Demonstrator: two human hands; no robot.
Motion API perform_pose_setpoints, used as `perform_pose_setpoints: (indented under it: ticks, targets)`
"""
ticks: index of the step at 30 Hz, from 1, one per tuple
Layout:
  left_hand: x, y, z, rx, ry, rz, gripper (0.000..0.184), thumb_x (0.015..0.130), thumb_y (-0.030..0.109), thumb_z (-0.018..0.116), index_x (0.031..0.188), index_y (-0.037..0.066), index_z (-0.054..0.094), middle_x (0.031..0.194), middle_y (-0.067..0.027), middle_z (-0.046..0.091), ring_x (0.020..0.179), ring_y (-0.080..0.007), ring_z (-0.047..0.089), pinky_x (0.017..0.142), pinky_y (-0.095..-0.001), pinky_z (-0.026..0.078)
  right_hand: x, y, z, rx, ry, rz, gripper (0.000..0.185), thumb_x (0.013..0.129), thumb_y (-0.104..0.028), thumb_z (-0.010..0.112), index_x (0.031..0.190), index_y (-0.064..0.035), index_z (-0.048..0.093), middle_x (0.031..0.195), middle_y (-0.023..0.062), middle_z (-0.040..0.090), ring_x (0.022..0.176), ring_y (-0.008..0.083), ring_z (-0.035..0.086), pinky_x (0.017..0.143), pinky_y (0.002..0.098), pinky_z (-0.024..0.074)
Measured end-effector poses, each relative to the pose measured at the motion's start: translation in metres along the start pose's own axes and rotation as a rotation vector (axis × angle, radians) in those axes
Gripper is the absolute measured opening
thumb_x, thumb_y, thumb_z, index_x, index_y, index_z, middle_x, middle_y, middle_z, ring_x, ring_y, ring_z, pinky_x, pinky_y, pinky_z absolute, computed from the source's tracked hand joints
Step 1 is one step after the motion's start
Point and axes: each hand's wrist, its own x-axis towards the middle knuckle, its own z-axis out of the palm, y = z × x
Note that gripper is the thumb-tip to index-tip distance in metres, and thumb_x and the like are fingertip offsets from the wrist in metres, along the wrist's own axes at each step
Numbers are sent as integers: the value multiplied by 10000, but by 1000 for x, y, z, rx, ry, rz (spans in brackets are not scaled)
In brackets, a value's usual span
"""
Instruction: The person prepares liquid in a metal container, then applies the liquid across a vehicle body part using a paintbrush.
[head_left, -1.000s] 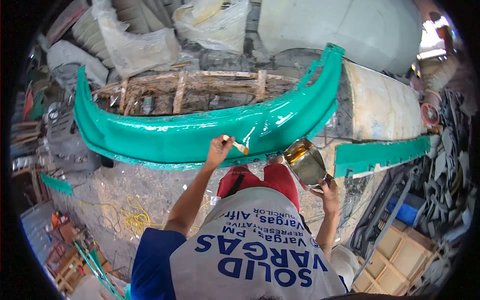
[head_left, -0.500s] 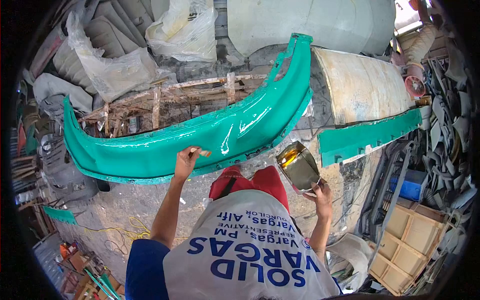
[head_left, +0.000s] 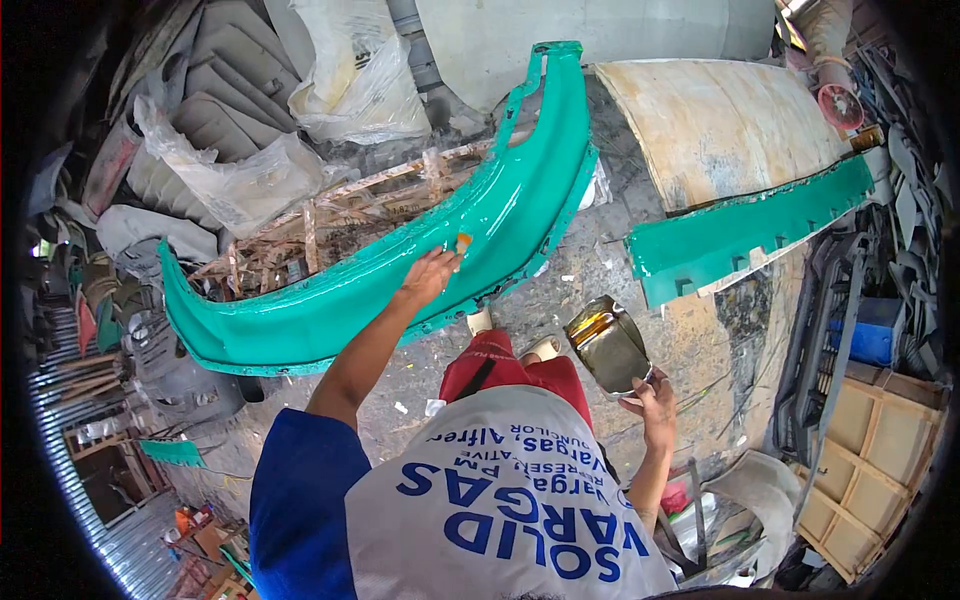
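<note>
My left hand (head_left: 432, 275) is closed around a small paintbrush (head_left: 465, 242), with its orange-tan bristles against or just over the bumper; the handle is mostly hidden by my fingers. The long curved bumper (head_left: 330, 315) is glossy green, with wet-looking white reflections along its face. Down to the right, my right hand (head_left: 655, 400) grips the lower edge of an open metal can (head_left: 612, 355), tilted, with an amber shine inside. Whether liquid fills it, I cannot tell.
A rusty frame (head_left: 310, 235) stands behind the bumper. To the right lie a flat green strip (head_left: 750, 235) and a stained pale panel (head_left: 725, 125). Plastic-wrapped pieces (head_left: 360, 75) are stacked at the back. A blue box (head_left: 867, 330) and wooden crate (head_left: 870, 460) sit far right.
My left hand has reached forward and right with the brush, from near the bumper's lower edge to its middle face. The view has shifted; my right hand still holds the can.
</note>
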Motion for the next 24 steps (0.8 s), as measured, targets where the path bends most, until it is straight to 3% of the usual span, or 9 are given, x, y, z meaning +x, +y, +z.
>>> perform_pose_setpoints:
  ticks: [3, 12, 16, 19, 22, 24]
  targets:
    - [-22, 12, -5, 117, -62, 67, 384, 904, 150, 533, 1281, 90, 575, 1171, -72, 595, 1127, -268, 542, 961, -395, 480, 5, 6, -13, 31, -9, 14, 633, 840, -221, 735, 1308, 80, 432, 1173, 152, 558, 926, 218, 637, 734, 358, 622]
    - [-46, 12, -24, 365, -213, 276, 347, 889, 121, 518, 1222, 125, 615, 1215, -47, 597, 1177, -232, 538, 978, -386, 467, 19, 16, -41, 39, -58, -12, 649, 826, -243, 755, 1296, 79, 444, 1175, 142, 539, 929, 212, 630, 731, 361, 621]
    - [-32, 5, -51, 69, -421, 110, 405, 929, 178, 433, 1321, 152, 534, 1336, -70, 548, 1204, -242, 515, 1081, -390, 384, 22, 19, -49, 20, -121, -21, 640, 827, -244, 755, 1291, 75, 450, 1171, 140, 543, 922, 207, 630, 731, 360, 621]
    - [-12, 19, -76, -96, -14, 58, 415, 969, 217, 404, 1358, 165, 538, 1180, -126, 628, 1098, -288, 583, 1060, -442, 407, 15, 22, -48, 40, -98, -31, 630, 827, -238, 753, 1283, 78, 454, 1159, 139, 547, 906, 202, 633, 728, 359, 621]
    - [20, 18, -68, -256, 115, -60, 400, 955, 163, 444, 1338, 157, 559, 1135, -134, 650, 1067, -294, 600, 1053, -436, 424, 4, 24, -43, 32, -66, -27, 636, 832, -230, 749, 1293, 82, 442, 1162, 145, 548, 889, 203, 636, 727, 355, 622]
    - [30, 17, -59, -217, 86, -75, 391, 939, 136, 468, 1315, 137, 574, 1150, -133, 645, 1081, -304, 597, 1046, -444, 432, -6, 31, -38, 69, -22, -9, 678, 831, -221, 752, 1322, 98, 410, 1186, 164, 542, 913, 220, 643, 727, 356, 624]
